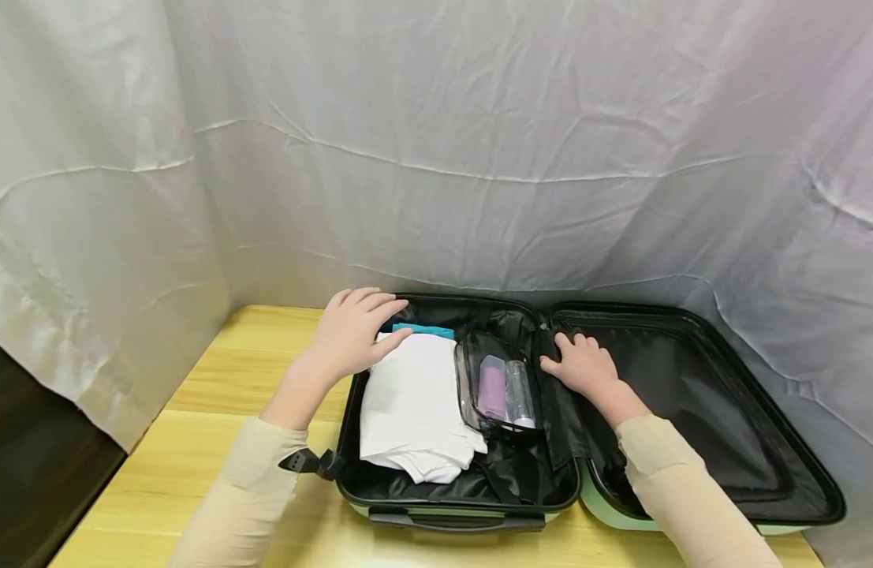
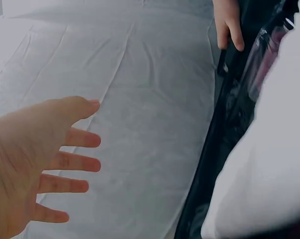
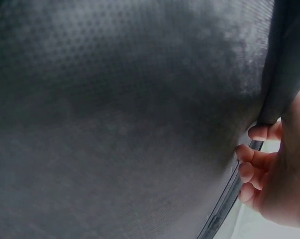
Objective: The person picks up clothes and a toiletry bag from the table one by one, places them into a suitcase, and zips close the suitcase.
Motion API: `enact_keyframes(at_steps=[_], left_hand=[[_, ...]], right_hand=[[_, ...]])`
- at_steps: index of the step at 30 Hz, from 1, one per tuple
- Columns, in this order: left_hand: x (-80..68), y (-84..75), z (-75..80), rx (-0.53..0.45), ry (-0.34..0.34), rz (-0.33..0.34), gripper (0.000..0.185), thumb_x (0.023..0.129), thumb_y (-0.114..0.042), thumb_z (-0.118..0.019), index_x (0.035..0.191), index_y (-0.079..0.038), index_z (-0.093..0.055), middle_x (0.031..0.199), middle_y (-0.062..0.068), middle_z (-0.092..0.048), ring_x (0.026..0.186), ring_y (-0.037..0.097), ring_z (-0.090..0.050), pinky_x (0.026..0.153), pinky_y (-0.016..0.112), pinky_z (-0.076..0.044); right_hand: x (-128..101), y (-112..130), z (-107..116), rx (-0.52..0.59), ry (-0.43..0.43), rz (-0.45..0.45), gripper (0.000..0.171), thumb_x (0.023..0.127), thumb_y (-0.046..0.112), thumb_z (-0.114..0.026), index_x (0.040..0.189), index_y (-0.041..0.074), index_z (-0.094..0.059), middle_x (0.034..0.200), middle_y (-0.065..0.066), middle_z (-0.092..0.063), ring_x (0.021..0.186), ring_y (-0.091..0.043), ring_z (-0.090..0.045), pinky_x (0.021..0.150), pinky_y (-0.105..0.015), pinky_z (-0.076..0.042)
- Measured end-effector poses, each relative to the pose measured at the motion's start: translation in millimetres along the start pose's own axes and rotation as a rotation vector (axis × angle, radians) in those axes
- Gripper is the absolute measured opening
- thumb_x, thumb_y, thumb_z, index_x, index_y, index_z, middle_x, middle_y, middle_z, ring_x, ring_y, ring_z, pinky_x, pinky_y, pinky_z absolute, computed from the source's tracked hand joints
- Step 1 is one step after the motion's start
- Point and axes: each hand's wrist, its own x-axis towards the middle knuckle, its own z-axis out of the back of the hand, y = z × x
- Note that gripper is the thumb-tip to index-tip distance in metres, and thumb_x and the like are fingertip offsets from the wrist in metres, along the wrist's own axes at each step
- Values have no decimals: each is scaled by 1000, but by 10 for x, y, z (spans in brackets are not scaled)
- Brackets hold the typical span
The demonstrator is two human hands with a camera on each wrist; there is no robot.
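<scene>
Left hand (image 1: 351, 335) lies flat, fingers straight, on the white folded cloth (image 1: 415, 410) at the suitcase (image 1: 450, 505) rim, gripping nothing. Just right of it sits the clear toiletry pouch (image 1: 498, 386). Right hand (image 1: 583, 364) curls its fingers over the black divider flap (image 1: 560, 418). Risk, I'd say: pulling that flap across could snag the pouch and tip it.

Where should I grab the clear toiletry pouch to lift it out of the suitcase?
Probably by its upper dark-trimmed edge, coming from above. The clear toiletry pouch lies tilted against the white folded cloth, leaving that edge exposed; the right hand beside it is nearest.
</scene>
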Motion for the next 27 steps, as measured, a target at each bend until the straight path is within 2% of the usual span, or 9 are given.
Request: enact_keyframes(at_steps=[6,13,20,27], left_hand=[[-195,114,-75,-11,68,106,54,99,-50,-46,143,-19,-50,145,7,-52,142,30,-38,116,60,-25],[-356,196,-225,-26,168,209,65,99,-56,-39,151,-18,-37,158,10,-34,150,31,-21,118,62,-18],[-499,229,-431,-18,206,251,76,98,-59,-38,156,-14,-21,164,14,-15,153,32,-8,120,61,-10],[-603,195,-690,-96,251,299,76,99,-57,-37,156,-9,-20,164,15,-13,153,34,-8,119,64,-8]], right_hand=[[-17,3,8,3,-4,-2,66,98,47,-47,145,2,-39,137,-35,-43,123,-54,-41,94,-64,-40],[-22,-2,15,-5,-18,7,64,97,47,-48,142,2,-42,133,-34,-46,119,-53,-44,91,-64,-41],[14,8,-8,-22,-24,14,64,97,47,-49,142,2,-43,134,-33,-46,121,-53,-43,93,-64,-41],[65,9,-22,-118,-55,63,58,96,48,-51,130,2,-53,122,-28,-52,113,-47,-47,88,-61,-42]])
